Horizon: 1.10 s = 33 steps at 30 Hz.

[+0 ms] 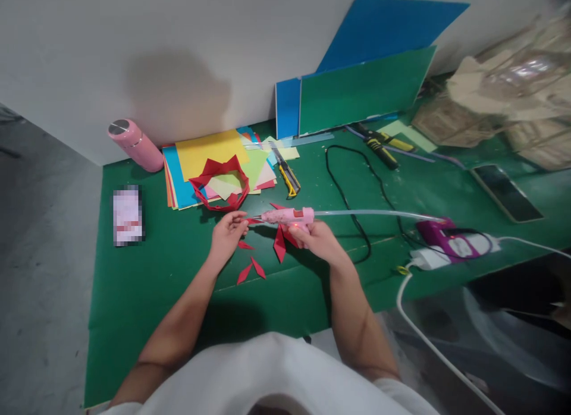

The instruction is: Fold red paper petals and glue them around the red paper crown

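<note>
A pink hot glue gun (285, 216) is gripped in my right hand (317, 239), its nozzle pointing left and a clear glue stick trailing from its back. Between the fingertips of my left hand (228, 233) is a small red folded paper piece (254, 221), right at the nozzle tip. Several loose red paper diamonds (257, 267) lie on the table below. Larger red folded pieces (279, 245) sit under the glue gun, partly hidden by it. Behind my left hand stands a red folded paper ring (220, 183) with pointed edges.
Coloured paper sheets (209, 150) lie under the ring, beside a yellow utility knife (289, 177). A pink bottle (136, 144) and a blurred-out item (127, 216) are at left. On the right are a black cable (345, 195), a power strip (482, 244) and a phone (506, 192).
</note>
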{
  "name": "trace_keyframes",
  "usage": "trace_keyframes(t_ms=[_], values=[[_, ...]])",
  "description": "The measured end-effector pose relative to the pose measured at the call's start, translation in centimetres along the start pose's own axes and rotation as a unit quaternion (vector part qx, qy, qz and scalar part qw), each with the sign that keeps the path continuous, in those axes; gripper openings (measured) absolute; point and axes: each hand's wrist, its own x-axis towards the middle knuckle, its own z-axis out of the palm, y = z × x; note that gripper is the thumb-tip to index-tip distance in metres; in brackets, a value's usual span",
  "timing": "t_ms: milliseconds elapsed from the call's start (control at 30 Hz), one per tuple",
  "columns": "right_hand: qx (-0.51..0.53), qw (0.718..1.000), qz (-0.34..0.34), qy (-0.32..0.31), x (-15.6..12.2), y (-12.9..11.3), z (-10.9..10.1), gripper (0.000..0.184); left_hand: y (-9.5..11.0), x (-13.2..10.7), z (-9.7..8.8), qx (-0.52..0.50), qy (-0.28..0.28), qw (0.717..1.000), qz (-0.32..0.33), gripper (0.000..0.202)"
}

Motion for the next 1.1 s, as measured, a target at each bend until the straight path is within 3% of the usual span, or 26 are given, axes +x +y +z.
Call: trace_keyframes(t_ms=[267,600,1100], values=[[-0.059,0.998,-0.015,0.003,0.2,0.9,0.2,0.061,-0.4,0.1,-0.1,0.008,0.048,0.997,0.056,0.022],[-0.072,0.997,-0.021,-0.02,0.2,0.1,0.5,0.061,-0.4,0.0,-0.3,0.067,0.044,0.99,0.119,0.019],[-0.077,0.996,-0.014,-0.03,-0.1,-0.1,0.2,0.061,-0.3,0.1,-0.3,0.045,0.057,0.99,0.117,0.02]])
